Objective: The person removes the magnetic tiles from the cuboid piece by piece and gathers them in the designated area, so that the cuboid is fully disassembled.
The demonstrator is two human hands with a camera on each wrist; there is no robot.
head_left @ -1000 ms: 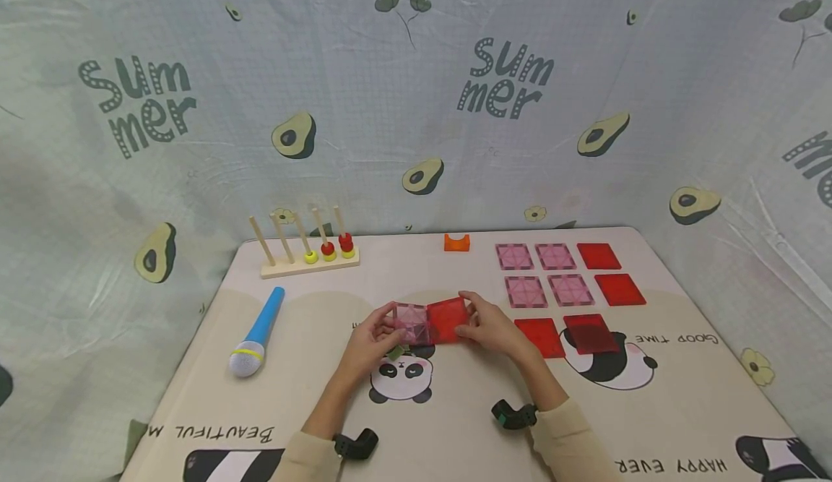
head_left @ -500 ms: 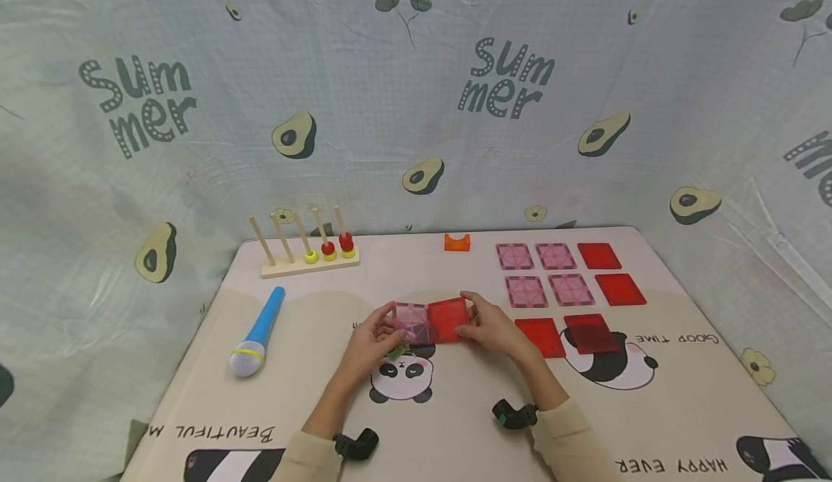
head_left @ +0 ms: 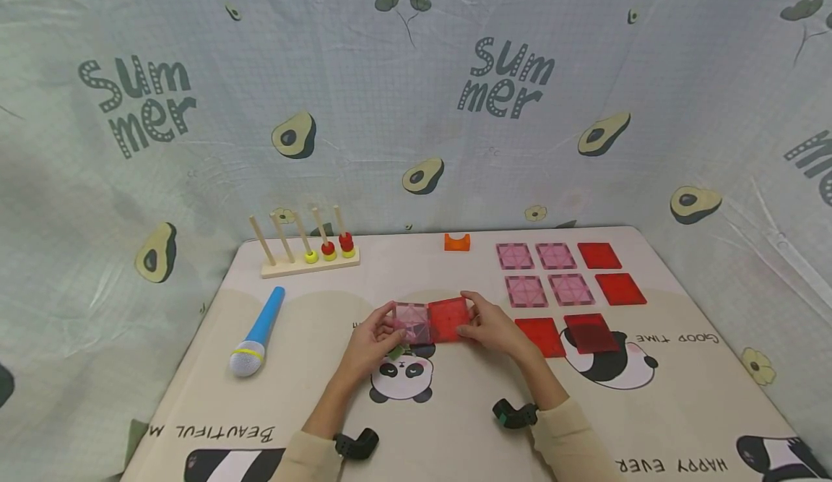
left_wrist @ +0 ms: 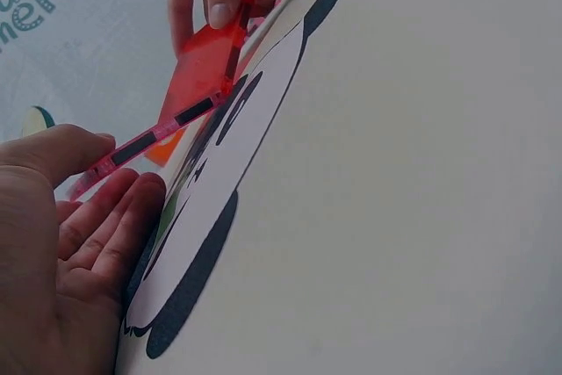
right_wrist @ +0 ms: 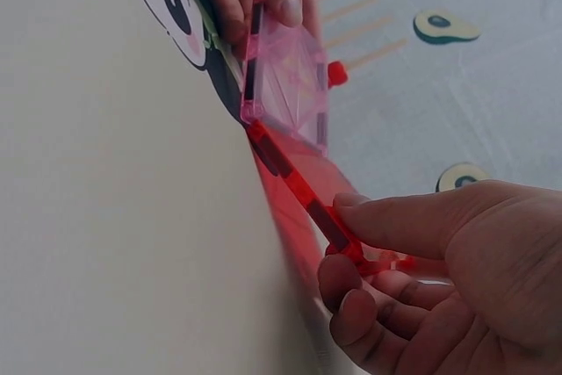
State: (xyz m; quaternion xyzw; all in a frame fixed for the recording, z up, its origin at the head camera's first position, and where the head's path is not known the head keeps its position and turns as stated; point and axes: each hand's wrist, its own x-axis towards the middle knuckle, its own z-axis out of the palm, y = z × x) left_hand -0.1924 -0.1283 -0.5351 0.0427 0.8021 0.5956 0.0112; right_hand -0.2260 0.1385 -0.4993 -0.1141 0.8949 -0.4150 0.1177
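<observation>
My left hand [head_left: 372,341] pinches a clear pink square magnetic tile [head_left: 411,321] by its left edge, thumb in front and fingers behind. The right hand [head_left: 490,324] pinches a red square magnetic tile [head_left: 447,320] by its outer edge. Both tiles are held above the table in the middle, and their inner edges touch. In the right wrist view the pink tile [right_wrist: 285,85] and the red tile [right_wrist: 303,191] meet at an angle along that edge. The left wrist view shows the pink tile [left_wrist: 149,140] nearly edge-on, with the red tile [left_wrist: 198,76] beyond it.
Several pink tiles [head_left: 525,292] and red tiles [head_left: 620,290] lie in rows at the right. A wooden peg rack [head_left: 310,265] with beads stands back left, near a blue toy microphone [head_left: 256,334]. An orange arch block [head_left: 457,243] sits at the back edge.
The red tile has turned very slightly in my right hand's grip. Otherwise both hands and the pink tile stay where they were.
</observation>
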